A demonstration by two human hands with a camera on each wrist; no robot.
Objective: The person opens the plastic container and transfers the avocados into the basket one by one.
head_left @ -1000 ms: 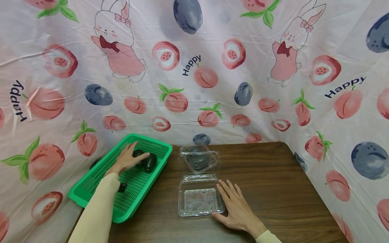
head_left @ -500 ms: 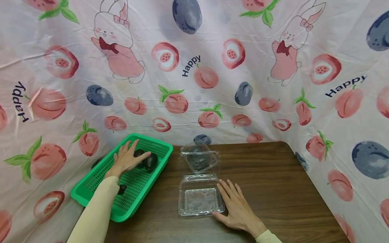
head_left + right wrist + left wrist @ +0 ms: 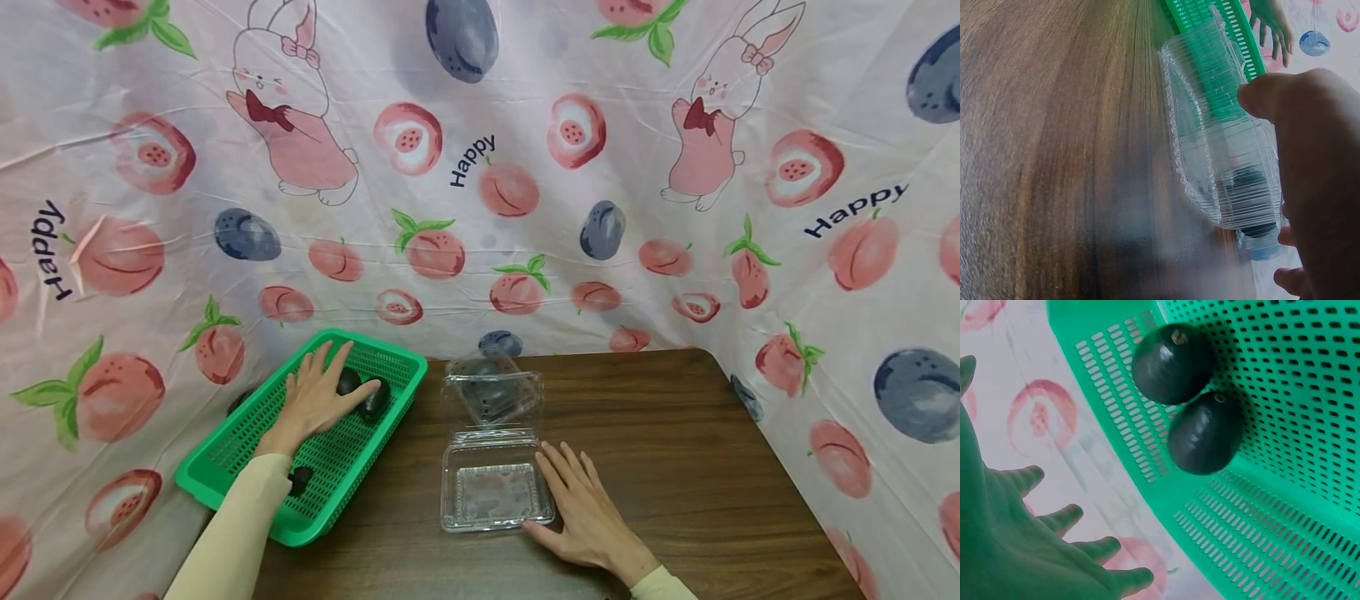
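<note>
Two dark avocados (image 3: 1205,432) lie side by side at the far end of a green plastic basket (image 3: 197,481). Over the basket my left hand (image 3: 311,404) is spread, its thumb passing in front of the avocados in the head view. Left wrist view: the left fingers (image 3: 1063,519) extend apart from the fruit, holding nothing. A clear plastic clamshell box (image 3: 495,492) stands with its lid raised at the back. My right hand (image 3: 588,517) lies at the box's right side, fingers straight, thumb at its front corner. In the right wrist view the thumb (image 3: 1260,97) reaches the box's edge.
The brown wooden table (image 3: 645,417) carries the basket on its left and the box near the middle. A fruit-and-rabbit printed cloth (image 3: 525,108) hangs behind and along both sides. A small dark object (image 3: 300,481) shows beside my left wrist.
My left hand has shifted a little to the right, with its fingers spread wider and the wrist nearer to me. The right hand and the box have stayed put.
</note>
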